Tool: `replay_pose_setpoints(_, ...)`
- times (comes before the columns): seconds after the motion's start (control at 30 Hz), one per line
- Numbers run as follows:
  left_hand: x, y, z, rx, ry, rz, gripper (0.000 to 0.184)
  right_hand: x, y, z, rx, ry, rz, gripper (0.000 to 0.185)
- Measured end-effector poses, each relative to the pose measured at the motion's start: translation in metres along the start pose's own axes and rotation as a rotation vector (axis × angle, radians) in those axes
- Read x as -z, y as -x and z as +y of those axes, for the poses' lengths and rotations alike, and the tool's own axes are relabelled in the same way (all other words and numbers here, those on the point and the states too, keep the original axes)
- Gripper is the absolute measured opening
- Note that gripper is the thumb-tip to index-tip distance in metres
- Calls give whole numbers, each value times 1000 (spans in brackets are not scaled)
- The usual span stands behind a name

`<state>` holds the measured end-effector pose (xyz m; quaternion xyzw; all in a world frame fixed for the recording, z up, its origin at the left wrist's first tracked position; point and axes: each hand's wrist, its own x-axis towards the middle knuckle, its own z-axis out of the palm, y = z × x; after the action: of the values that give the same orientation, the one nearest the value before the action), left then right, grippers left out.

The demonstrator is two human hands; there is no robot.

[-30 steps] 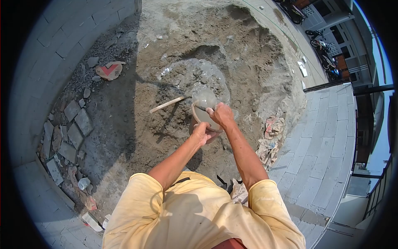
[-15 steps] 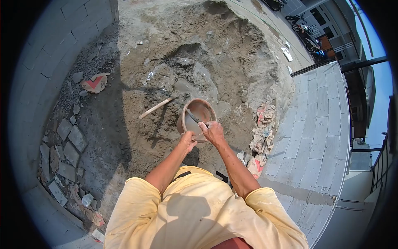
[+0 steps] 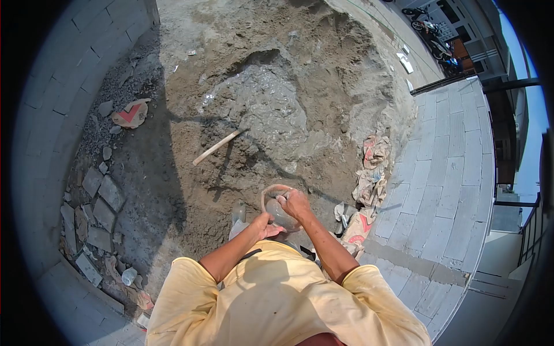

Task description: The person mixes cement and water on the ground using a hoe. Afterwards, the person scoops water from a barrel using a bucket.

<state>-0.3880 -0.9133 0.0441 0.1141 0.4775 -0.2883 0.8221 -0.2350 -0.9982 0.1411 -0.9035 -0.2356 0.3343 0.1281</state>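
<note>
Close in front of my body is a round reddish-brown bucket (image 3: 271, 190) with greyish contents. My left hand (image 3: 266, 227) supports its lower left side, the palm partly under it. My right hand (image 3: 295, 204) is closed at the bucket's upper right, over the opening; it hides what it grips. Beyond the bucket, wet grey mix (image 3: 271, 106) spreads in a hollow of the sandy heap (image 3: 329, 86). A wooden handle (image 3: 216, 147) lies slanted on the heap, its far end in the mix.
Broken slabs (image 3: 104, 199) lie at the left beside a block wall (image 3: 75, 63). Crumpled paper bags (image 3: 369, 184) lie to the right, next to a low block wall (image 3: 438, 167). Motorcycles (image 3: 435, 43) stand at the upper right.
The bucket and both hands have come back toward my body, away from the mix. The wet mix now spreads wider across the hollow.
</note>
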Motion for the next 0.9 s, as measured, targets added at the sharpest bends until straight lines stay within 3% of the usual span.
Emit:
replay_pose_setpoints(0.1, -8, -2, 20, -114, 86, -87, 44, 48, -24, -49, -76, 63, 25, 46)
replay_pose_setpoints(0.17, -28, 13, 46, -122, 97, -59, 37, 57, -62, -58, 35, 220, 16, 50)
replay_pose_setpoints(0.23, -45, 23, 71, -307, 118, -30, 30, 85, -78, -94, 127, 280, 112, 53)
replay_pose_setpoints(0.33, -82, 66, 112, -425, 290, -18, 22, 115, -124, -133, 201, 383, 72, 53)
replay_pose_setpoints(0.47, -105, 99, 161, -479, 446, -77, 19, 154, -154, -186, 382, 480, 196, 56)
replay_pose_setpoints(0.63, -135, 158, 206, -521, 651, -156, 13, 209, -150, -264, 326, 612, 123, 54)
replay_pose_setpoints(0.77, -161, 226, 202, -537, 768, -281, 13, 239, -120, -300, 403, 769, 138, 55)
replay_pose_setpoints(0.9, -153, 209, 160, -597, 554, -356, 12, 241, -62, -279, 382, 693, 276, 52)
